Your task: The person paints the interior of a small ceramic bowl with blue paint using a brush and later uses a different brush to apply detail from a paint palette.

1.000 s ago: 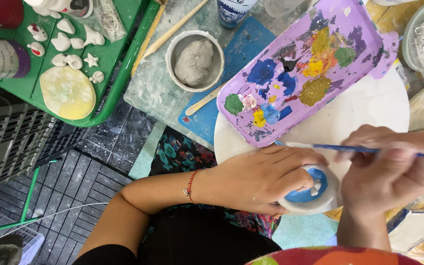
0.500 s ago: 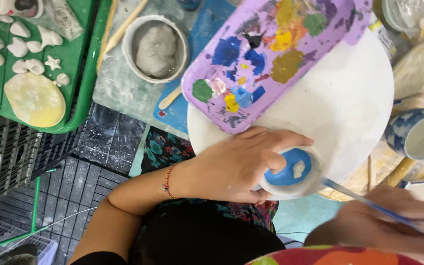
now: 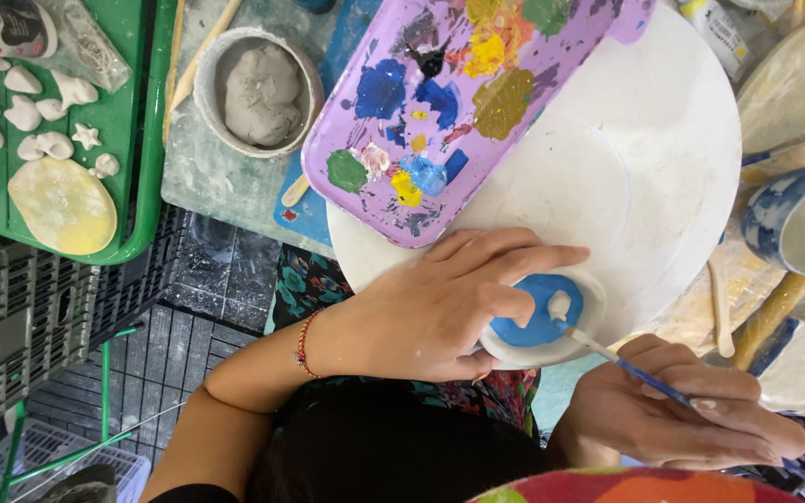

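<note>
- At the near edge of a round white wheel (image 3: 645, 158), a person is steadying a small dish (image 3: 544, 319) with the left hand (image 3: 430, 307), fingers curled around its rim and the thumb lying along its near side.
- Inside the dish, blue paint is covering most of the hollow, with a bare white patch showing near the middle.
- Just below it, the right hand (image 3: 673, 414) is closing around a thin blue brush (image 3: 640, 373), pinching the handle between fingers and thumb; the brush tip is touching the dish's inner surface beside the white patch.
- On the wheel's far left side, a purple tray (image 3: 347, 140) is serving as a palette, carrying dabs of blue, yellow, green, ochre and black paint and lying well apart from the dish.
- Left of the tray, a bowl (image 3: 205, 88) is holding a lump of grey clay (image 3: 261, 93).
- Further left, a green tray (image 3: 146, 140) is holding small white figures (image 3: 37, 116) and a yellowish oval slab (image 3: 62, 205).
- To the right, a blue-patterned cup (image 3: 798, 219) is standing beside the wheel.
- A red bracelet (image 3: 304, 343) is circling the left wrist.
</note>
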